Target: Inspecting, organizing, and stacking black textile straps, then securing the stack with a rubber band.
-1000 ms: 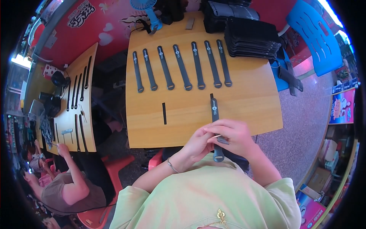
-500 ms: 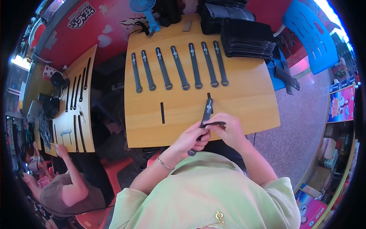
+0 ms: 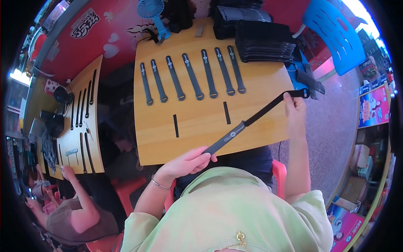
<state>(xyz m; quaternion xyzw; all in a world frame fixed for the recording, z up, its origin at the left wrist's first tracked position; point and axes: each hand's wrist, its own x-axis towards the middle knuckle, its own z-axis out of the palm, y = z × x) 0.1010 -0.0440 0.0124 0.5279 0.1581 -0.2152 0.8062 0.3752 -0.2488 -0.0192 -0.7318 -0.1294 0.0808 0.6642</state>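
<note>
A long dark strap (image 3: 228, 137) is stretched slantwise between my hands, over the near right part of the wooden table. Its wider grey section bears a pale printed mark; a narrower black section runs up to a slotted end. My left hand (image 3: 189, 162) is closed round the lower end, near the table's front edge. At the upper right, my right hand (image 3: 296, 110) pinches the black section just short of the slotted end. Beyond them lies a row of several similar grey straps (image 3: 191, 77), each with a slot at its near end.
Two thin black strips (image 3: 176, 126) (image 3: 227, 112) show on the table (image 3: 155, 149). Black flat pouches (image 3: 264, 42) are stacked at the back right, beside a blue chair (image 3: 331, 38). A blue fan (image 3: 153, 12) stands at the back. Another person (image 3: 79, 210) works at a left table.
My right hand has moved up and right, drawing the strap out straight; before, both hands were close together on it. My left hand has shifted slightly left and down.
</note>
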